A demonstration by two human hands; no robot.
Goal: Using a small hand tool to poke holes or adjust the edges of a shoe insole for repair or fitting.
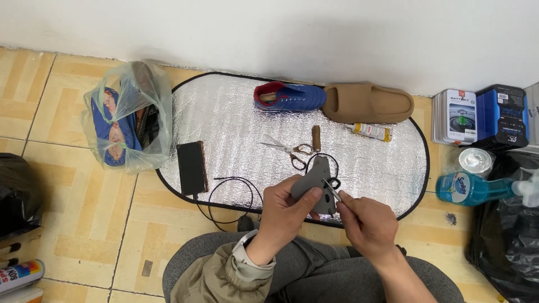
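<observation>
- Above the person's lap, at the near edge of a silver foil mat (236, 118), a grey shoe insole (315, 180) is held up in the left hand (286, 210), whose fingers are closed around its lower part.
- Just beside it, the right hand (365, 221) pinches a small thin metal tool (332, 192) between closed fingers, the tip touching the insole's right edge; what kind of tool it is cannot be told.
- Behind the insole on the mat lie scissors (289, 150) with gold-coloured handles and a small brown cylinder (316, 138) just beside them.
- Farther back, near the white wall, a blue shoe (292, 96) with a red lining lies next to a tan slide sandal (368, 103), and a small yellow-and-white tube (370, 131) lies in front of the sandal.
- On the mat's left edge lies a dark flat rectangular case (192, 167), with a thin black cable (233, 199) looping from it onto the tiled floor (73, 196).
- Left of the mat stands a clear plastic bag (126, 115) holding blue things.
- To the right, well apart, a blue spray bottle (477, 188) lies on its side below some stacked boxes (483, 115).
</observation>
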